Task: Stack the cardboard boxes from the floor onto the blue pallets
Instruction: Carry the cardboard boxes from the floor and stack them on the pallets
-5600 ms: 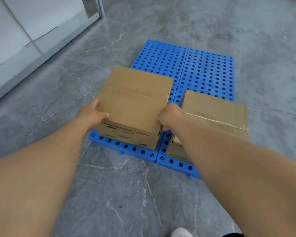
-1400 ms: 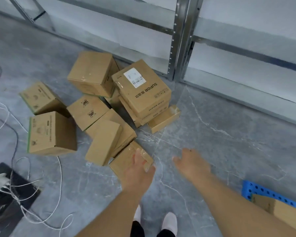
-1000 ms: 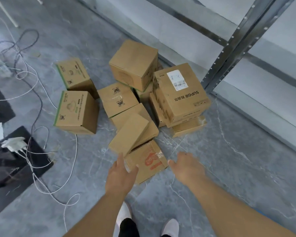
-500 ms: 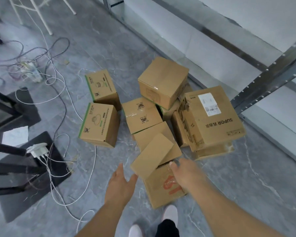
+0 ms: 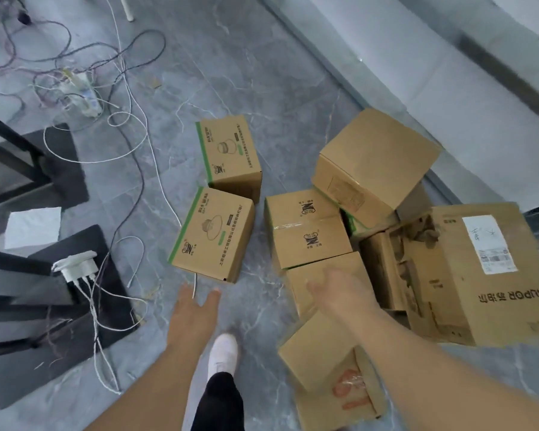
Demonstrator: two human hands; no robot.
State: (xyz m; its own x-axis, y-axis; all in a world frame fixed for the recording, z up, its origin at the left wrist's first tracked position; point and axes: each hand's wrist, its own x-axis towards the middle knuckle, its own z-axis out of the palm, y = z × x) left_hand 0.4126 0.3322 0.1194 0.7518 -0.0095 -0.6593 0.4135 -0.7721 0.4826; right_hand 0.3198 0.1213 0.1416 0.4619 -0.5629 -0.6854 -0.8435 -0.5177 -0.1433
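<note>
A white shoe (image 5: 222, 353) steps on the grey floor (image 5: 262, 88) between both forearms. The left hand (image 5: 191, 318) hovers spread and empty, just short of the nearest green-edged box (image 5: 212, 234); white cables (image 5: 106, 306) and a black stand base (image 5: 59, 306) lie to its left. The right hand (image 5: 339, 290) — blurred, fingers loosely extended, gripping nothing — is over a plain box (image 5: 327, 281) in the heap (contact unclear). Near it lies a red-printed box (image 5: 339, 393); the torn SUPOR box (image 5: 467, 275) crowds the right. Beyond sits a second green-edged box (image 5: 227, 154).
</note>
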